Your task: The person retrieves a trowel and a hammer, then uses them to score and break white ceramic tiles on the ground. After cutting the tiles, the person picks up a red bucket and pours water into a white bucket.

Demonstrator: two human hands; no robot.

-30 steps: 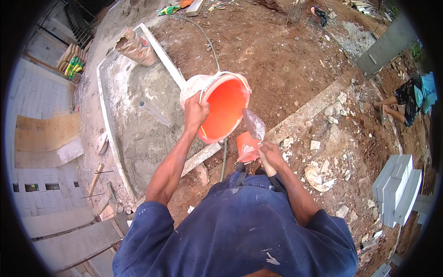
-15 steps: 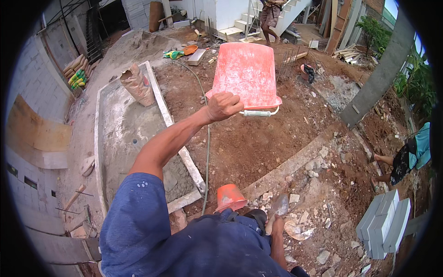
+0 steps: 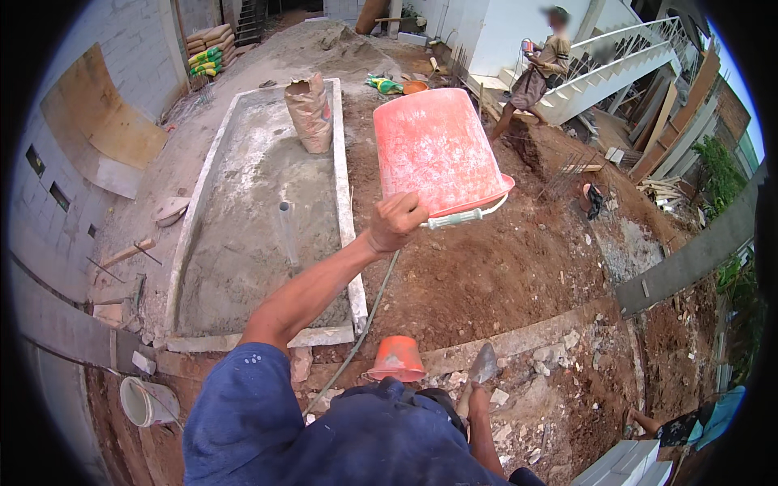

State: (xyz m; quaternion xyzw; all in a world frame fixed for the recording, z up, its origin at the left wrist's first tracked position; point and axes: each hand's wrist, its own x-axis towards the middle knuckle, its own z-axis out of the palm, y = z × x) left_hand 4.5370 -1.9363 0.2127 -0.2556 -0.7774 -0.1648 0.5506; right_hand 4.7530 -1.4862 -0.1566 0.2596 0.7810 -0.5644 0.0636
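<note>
Raised in front of me is a large, faded red bucket [image 3: 438,150], tipped bottom up with its mouth toward me. My left hand [image 3: 399,221] is closed on its rim, and its white-gripped handle hangs below. My right hand [image 3: 478,402], low near my body, is closed around a trowel [image 3: 485,364] whose pointed metal blade faces forward; the fingers are partly hidden. A smaller orange bucket [image 3: 399,359] sits on the ground just ahead of my body, apart from both hands.
Left of me, a low-walled trough [image 3: 347,211] of grey mortar holds an opened paper sack [image 3: 309,117] and a short pipe [image 3: 286,231]. A hose [image 3: 369,320] runs alongside. One person [image 3: 551,69] is by the stairs, another [image 3: 717,421] at lower right. A concrete post [image 3: 697,251] slants at right.
My view has turned left, bringing a white bucket into sight. The red bucket stays raised in my left hand, tilted slightly differently. The person by the stairs is now more fully visible.
</note>
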